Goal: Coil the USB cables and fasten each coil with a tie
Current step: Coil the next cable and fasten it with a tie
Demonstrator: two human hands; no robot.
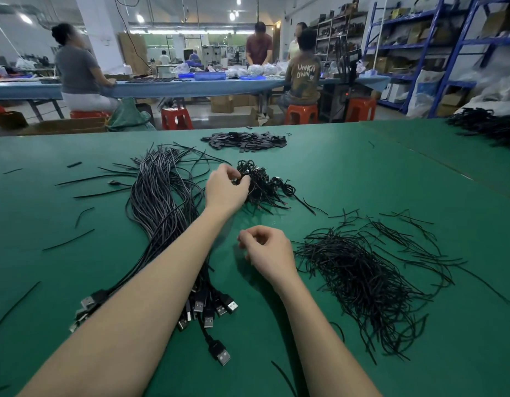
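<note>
**A:** Where are your hands and the cables right now?

**B:** Your left hand reaches forward over the green table, thumb and fingers pinching a coiled cable at the near-left edge of a small heap of finished coils. Your right hand hangs closer to you, fingers curled in towards the thumb; whether it holds a tie is too small to tell.

**A:** And the loose cables?

**B:** The bundle of uncoiled USB cables lies under and left of your left forearm, running from the far middle of the table back towards you. Its USB plugs fan out near your left elbow, one plug lying apart and nearer to you.

**A:** Anything held in trays or boxes?

**B:** Nothing on your table sits in a container; everything lies in loose heaps. The pile of black ties spreads to the right of your right hand. A flat heap of small dark pieces lies near the far edge, beyond the coils. Blue trays stand on a distant workbench where other people sit; their contents are not clear.

**A:** Where is there room?

**B:** Bare green surface shows between your forearms, and to the far right beyond the ties. Stray ties dot the left side. Another dark cable heap sits at the far right corner
</note>
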